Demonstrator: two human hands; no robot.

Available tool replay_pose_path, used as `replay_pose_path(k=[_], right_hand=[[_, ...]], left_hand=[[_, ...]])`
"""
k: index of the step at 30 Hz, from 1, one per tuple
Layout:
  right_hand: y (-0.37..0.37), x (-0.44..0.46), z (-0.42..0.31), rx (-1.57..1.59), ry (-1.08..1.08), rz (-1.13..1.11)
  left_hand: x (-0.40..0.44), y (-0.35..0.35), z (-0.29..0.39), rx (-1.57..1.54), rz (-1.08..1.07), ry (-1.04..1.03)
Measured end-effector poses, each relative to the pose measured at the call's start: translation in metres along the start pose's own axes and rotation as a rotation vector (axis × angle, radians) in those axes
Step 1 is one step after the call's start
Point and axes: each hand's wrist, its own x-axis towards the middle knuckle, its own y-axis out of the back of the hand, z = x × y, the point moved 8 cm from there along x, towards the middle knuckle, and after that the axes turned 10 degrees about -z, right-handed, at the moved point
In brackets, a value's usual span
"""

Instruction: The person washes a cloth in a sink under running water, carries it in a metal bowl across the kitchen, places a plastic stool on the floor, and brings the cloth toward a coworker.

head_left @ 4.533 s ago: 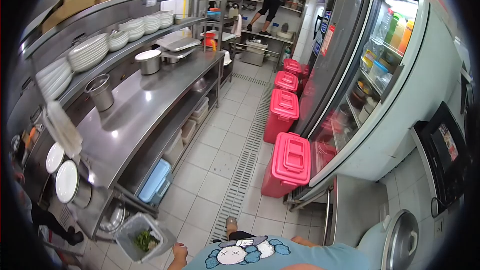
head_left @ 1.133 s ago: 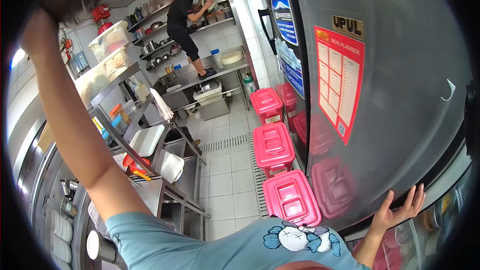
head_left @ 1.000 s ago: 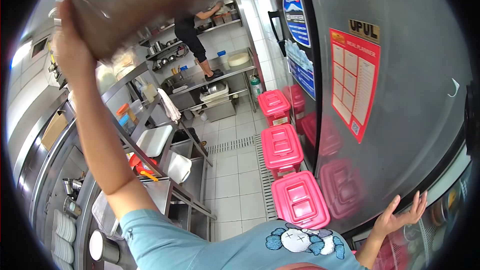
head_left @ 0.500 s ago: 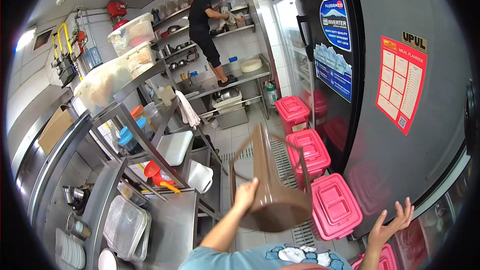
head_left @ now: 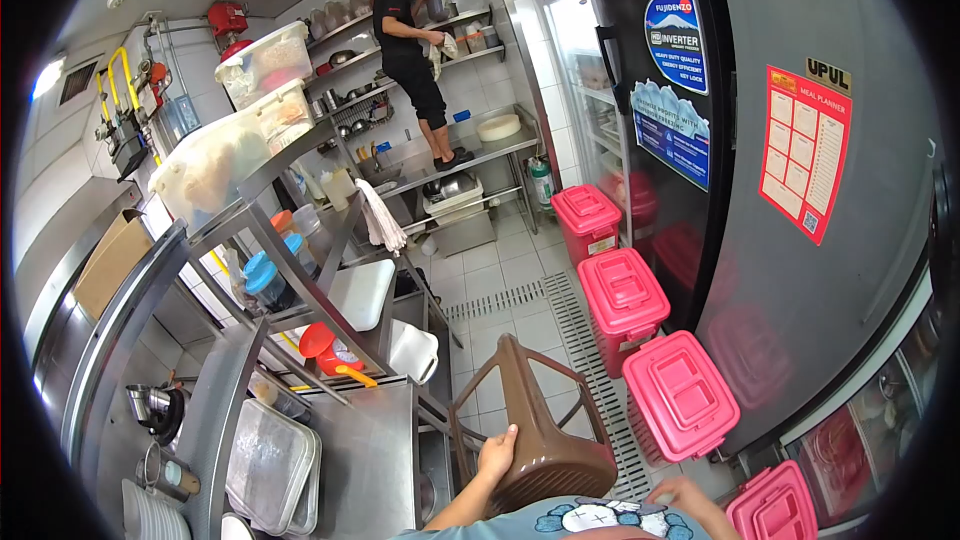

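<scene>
A brown plastic stool [head_left: 535,410] is tipped on its side in front of me, its legs pointing away and its ribbed seat towards me. My left hand [head_left: 497,455] is closed on the stool's left edge, with the thumb on top. To the right of the stool, close to my shirt, is my right hand [head_left: 680,496]. Its fingers are loosely bent and partly apart, with nothing visible in them; the shirt hides part of it. It is apart from the stool.
Pink lidded bins [head_left: 683,395] line the right side before a dark refrigerator [head_left: 660,240]. Steel shelving [head_left: 360,460] with tubs stands on the left. At the back, a person [head_left: 410,60] stands on a steel counter [head_left: 500,148], holding a cloth. A drain grate [head_left: 590,360] crosses the tiled floor.
The stool has come lower and nearer to me, with my left hand still on it. My right hand has moved left and in towards my body. The person at the back has lifted a container.
</scene>
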Motion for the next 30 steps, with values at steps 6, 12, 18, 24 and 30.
replay_pose_path(k=[6,12,18,24,30], right_hand=[[-0.057,-0.009,0.058,0.492,-0.383,-0.309],[-0.049,0.008,0.048,-0.179,-0.101,-0.465],[-0.046,0.008,-0.008,-0.766,-0.229,-0.496],[-0.056,0.009,0.041,-0.593,-0.23,-0.449],[-0.057,-0.003,0.05,-0.173,-0.224,-0.455]], left_hand=[[-0.018,-0.005,0.011,0.108,0.031,-0.007],[-0.02,-0.009,0.026,0.123,0.017,-0.011],[-0.019,-0.021,0.048,0.145,-0.057,-0.017],[0.011,-0.042,0.059,0.116,-0.135,-0.055],[0.009,-0.064,0.049,0.107,-0.161,-0.119]])
